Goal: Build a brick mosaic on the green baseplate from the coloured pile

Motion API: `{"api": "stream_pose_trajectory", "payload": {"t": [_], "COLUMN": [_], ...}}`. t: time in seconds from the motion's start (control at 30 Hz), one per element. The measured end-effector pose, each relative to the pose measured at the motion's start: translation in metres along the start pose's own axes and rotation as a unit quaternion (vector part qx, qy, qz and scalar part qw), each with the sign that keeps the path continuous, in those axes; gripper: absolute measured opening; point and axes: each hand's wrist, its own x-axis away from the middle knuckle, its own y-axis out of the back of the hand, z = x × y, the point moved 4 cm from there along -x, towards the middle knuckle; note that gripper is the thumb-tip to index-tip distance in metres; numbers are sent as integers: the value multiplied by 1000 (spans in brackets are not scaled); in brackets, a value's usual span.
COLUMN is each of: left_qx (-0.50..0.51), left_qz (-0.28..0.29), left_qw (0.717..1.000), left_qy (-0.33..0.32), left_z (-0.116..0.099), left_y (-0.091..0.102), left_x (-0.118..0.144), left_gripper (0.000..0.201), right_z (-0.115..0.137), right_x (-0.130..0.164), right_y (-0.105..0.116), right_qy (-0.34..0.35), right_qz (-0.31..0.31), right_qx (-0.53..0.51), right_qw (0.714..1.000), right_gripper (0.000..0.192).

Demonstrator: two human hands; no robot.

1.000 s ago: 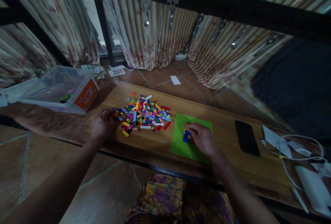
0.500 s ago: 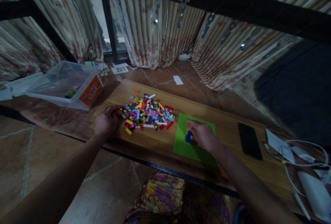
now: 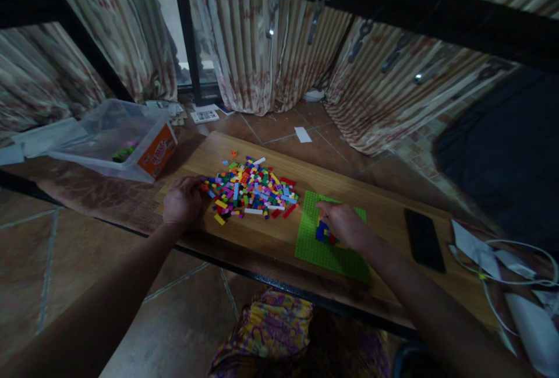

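Here the small brick stack (image 3: 324,231), blue with a bit of red, sits on the green baseplate (image 3: 315,250) near its middle, and the right hand (image 3: 345,225) lies over it, fingers curled down on top; whether they pinch it I cannot tell. The left hand (image 3: 183,200) rests loosely cupped at the left edge of the loose brick pile (image 3: 251,189) on the wooden board (image 3: 384,215). A hard, off-centre press could skid the unheld baseplate toward the near edge, and a sweep of the left hand could scatter bricks onto the floor
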Motion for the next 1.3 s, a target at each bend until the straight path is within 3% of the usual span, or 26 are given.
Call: {"api": "stream_pose_trajectory", "payload": {"t": [0.27,0.4,1.0,1.3], "left_qx": [-5,0,-1,4], "left_qz": [2,4,-2,-14], "left_qw": [1000,1000,1000,1000], "left_qy": [-1,1,-11,-15], "left_z": [-2,-3,-5,-2], "left_y": [1,3,3,1], "left_x": [-1,0,0,-1], "left_gripper": [29,31,32,31], "right_z": [-7,-8,-10,-6], "right_x": [-18,-22,-32,-33], "right_y": [13,17,6,5], "right_qy": [23,42,139,167], "right_qz": [86,124,186,167], "right_qx": [-67,-92,6,6], "right_qw": [994,987,973,972], "right_gripper": [15,16,17,20]}}
